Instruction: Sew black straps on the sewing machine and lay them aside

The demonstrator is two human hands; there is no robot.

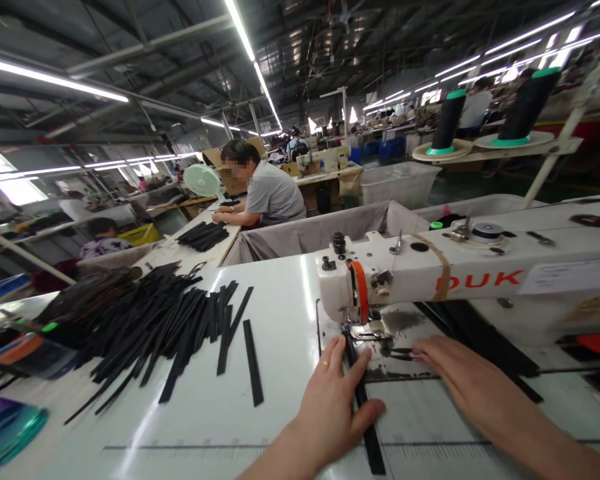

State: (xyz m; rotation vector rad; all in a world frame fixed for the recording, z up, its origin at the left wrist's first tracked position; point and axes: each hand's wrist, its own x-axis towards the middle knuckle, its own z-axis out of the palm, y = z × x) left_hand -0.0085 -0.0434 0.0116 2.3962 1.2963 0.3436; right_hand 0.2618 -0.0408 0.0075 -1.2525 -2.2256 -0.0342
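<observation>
A black strip (pixel 373 448) runs from under the needle area of the white sewing machine (pixel 410 267) toward the table's front edge. My left hand (pixel 333 400) lies over this strip with its fingers apart, the fingertips close to the presser foot. To the right, my right hand (pixel 460 373) has its fingers together around a small dark tool (pixel 403 353), which looks like scissors or a snipper, beside the needle plate. One loose black strip (pixel 253 363) lies on the table left of my left hand.
A large pile of black strips (pixel 170 320) covers the table's left side. Black pieces (pixel 485 333) lie behind the machine arm. Thread cones (pixel 447 123) stand at upper right. A person (pixel 273 187) sits at another table beyond a cloth-lined bin (pixel 315 233).
</observation>
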